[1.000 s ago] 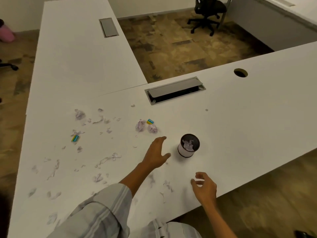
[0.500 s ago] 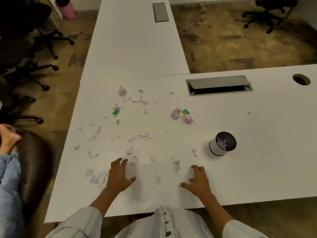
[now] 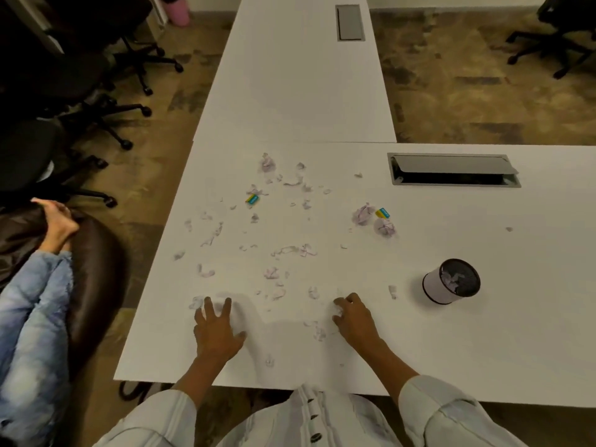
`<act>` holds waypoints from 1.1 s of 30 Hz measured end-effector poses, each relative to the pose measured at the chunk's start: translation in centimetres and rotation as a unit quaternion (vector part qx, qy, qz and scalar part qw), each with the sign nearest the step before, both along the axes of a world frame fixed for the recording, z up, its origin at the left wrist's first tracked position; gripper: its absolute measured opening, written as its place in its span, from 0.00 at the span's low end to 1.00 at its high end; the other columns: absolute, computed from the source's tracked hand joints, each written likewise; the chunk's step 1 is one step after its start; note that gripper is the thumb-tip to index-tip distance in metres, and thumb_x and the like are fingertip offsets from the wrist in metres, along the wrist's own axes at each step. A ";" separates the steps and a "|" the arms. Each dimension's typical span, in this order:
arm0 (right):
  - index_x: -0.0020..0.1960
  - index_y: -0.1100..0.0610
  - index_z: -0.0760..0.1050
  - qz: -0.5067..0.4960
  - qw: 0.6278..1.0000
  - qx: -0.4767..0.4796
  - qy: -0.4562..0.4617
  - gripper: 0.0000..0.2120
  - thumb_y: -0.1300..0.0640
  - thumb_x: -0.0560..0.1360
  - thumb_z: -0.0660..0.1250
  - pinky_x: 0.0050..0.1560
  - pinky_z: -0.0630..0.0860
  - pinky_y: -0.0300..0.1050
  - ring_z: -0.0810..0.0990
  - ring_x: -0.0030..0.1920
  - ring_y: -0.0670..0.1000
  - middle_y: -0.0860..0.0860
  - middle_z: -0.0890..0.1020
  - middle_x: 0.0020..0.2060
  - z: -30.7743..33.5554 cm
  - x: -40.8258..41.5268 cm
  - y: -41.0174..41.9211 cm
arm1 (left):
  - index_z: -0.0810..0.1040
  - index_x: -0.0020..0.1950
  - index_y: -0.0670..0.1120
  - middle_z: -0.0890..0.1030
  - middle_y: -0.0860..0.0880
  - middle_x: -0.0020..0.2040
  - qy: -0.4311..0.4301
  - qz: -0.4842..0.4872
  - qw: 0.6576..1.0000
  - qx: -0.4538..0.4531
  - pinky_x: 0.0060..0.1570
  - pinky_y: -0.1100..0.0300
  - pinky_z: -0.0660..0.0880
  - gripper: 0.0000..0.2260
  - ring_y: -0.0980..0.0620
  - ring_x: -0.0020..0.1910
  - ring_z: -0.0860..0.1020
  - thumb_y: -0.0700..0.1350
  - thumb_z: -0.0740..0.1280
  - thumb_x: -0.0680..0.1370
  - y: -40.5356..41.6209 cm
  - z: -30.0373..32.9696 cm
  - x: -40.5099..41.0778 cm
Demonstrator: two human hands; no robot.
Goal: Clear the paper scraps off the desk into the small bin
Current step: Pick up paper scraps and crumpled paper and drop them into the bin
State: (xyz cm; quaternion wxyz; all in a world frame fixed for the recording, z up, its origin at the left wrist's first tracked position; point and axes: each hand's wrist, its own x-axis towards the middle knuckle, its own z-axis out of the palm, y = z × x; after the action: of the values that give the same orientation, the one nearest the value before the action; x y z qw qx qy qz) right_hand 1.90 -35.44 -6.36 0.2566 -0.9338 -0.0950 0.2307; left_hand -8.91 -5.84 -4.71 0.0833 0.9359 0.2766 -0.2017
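Pale purple paper scraps (image 3: 292, 250) lie scattered over the white desk (image 3: 483, 350), with two crumpled balls (image 3: 374, 221) further back. The small bin (image 3: 451, 281), white with a dark rim, stands at the right and holds some scraps. My left hand (image 3: 217, 330) lies flat on the desk, fingers spread, its fingertips at a scrap near the left edge. My right hand (image 3: 354, 317) rests on the desk left of the bin, fingers curled over small scraps (image 3: 338, 309); whether it holds any is hidden.
Two small yellow-and-teal items (image 3: 252, 199) (image 3: 382, 213) lie among the scraps. A cable hatch (image 3: 451, 171) stands open at the back right. A seated person's legs (image 3: 32, 317) are close to the desk's left edge. Black office chairs (image 3: 64, 91) stand beyond.
The view swung left from the bin. My left hand drew back from beside the bin to the near left; both hands now lie on the desk among the scraps.
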 end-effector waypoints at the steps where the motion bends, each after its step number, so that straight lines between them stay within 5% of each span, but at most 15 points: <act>1: 0.63 0.58 0.75 0.002 1.000 -0.003 -0.011 0.15 0.60 0.77 0.66 0.53 0.77 0.43 0.79 0.51 0.54 0.55 0.75 0.57 0.0 0.0 0.2 | 0.54 0.76 0.53 0.48 0.40 0.78 -0.005 0.012 1.000 0.000 0.68 0.42 0.66 0.38 0.34 0.74 0.53 0.61 0.68 0.72 0.2 0.0 0.1; 5: 0.50 0.62 0.81 -0.008 0.999 0.009 -0.041 0.07 0.64 0.76 0.65 0.45 0.75 0.41 0.80 0.46 0.54 0.57 0.80 0.47 -0.3 -0.6 0.1 | 0.58 0.75 0.52 0.50 0.40 0.77 -0.005 0.044 0.999 -0.026 0.67 0.43 0.69 0.30 0.36 0.74 0.58 0.49 0.68 0.76 0.9 -0.2 0.0; 9: 0.47 0.62 0.83 -0.110 0.989 0.084 -0.057 0.04 0.65 0.73 0.70 0.45 0.78 0.40 0.82 0.43 0.53 0.56 0.83 0.43 0.8 -1.0 -1.5 | 0.69 0.69 0.47 0.67 0.41 0.71 -0.034 0.030 0.998 -0.047 0.60 0.48 0.75 0.21 0.41 0.67 0.68 0.40 0.66 0.77 1.3 -0.9 -0.3; 13: 0.46 0.59 0.83 -0.279 0.930 0.200 -0.130 0.04 0.64 0.71 0.74 0.39 0.76 0.27 0.82 0.39 0.45 0.53 0.84 0.41 3.7 -0.8 -5.4 | 0.79 0.57 0.40 0.79 0.40 0.56 -0.064 -0.017 0.997 -0.047 0.52 0.52 0.78 0.13 0.42 0.56 0.76 0.31 0.65 0.74 1.4 -2.3 -0.1; 18: 0.51 0.61 0.82 -0.397 0.862 0.231 -0.215 0.08 0.61 0.72 0.73 0.36 0.77 0.26 0.82 0.41 0.51 0.54 0.83 0.41 7.2 0.9 -12.9 | 0.80 0.49 0.37 0.80 0.38 0.48 -0.103 0.009 0.991 -0.091 0.49 0.52 0.77 0.06 0.41 0.48 0.79 0.33 0.66 0.75 0.7 -2.7 0.7; 22: 0.54 0.60 0.80 -0.422 0.847 0.229 -0.229 0.10 0.58 0.74 0.72 0.40 0.78 0.36 0.83 0.43 0.53 0.56 0.83 0.45 9.0 3.5 -16.7 | 0.81 0.42 0.35 0.82 0.37 0.42 -0.160 -0.007 0.979 -0.127 0.43 0.52 0.76 0.03 0.40 0.42 0.79 0.33 0.68 0.74 -1.9 -1.2 3.3; 28: 0.61 0.57 0.76 -0.434 0.857 0.217 -0.172 0.19 0.53 0.72 0.74 0.39 0.74 0.30 0.83 0.39 0.49 0.49 0.82 0.50 9.3 4.9 -19.2 | 0.81 0.37 0.36 0.82 0.42 0.37 -0.238 -0.158 0.927 -0.242 0.39 0.63 0.71 0.04 0.47 0.36 0.78 0.32 0.70 0.72 -11.2 3.5 10.6; 33: 0.60 0.56 0.76 -0.466 0.839 0.229 -0.162 0.16 0.55 0.74 0.73 0.47 0.82 0.49 0.84 0.45 0.53 0.51 0.82 0.53 8.6 2.1 -20.5 | 0.82 0.38 0.37 0.83 0.40 0.39 -0.293 -0.264 0.856 -0.335 0.38 0.56 0.79 0.04 0.44 0.38 0.81 0.30 0.69 0.69 -21.9 7.8 16.2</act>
State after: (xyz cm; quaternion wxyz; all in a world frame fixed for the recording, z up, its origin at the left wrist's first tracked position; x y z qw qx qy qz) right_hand 4.03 -55.99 2.27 0.5211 -0.8066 0.2609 -0.0986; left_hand 7.29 -27.69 3.09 0.4129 0.9049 -0.1022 -0.0129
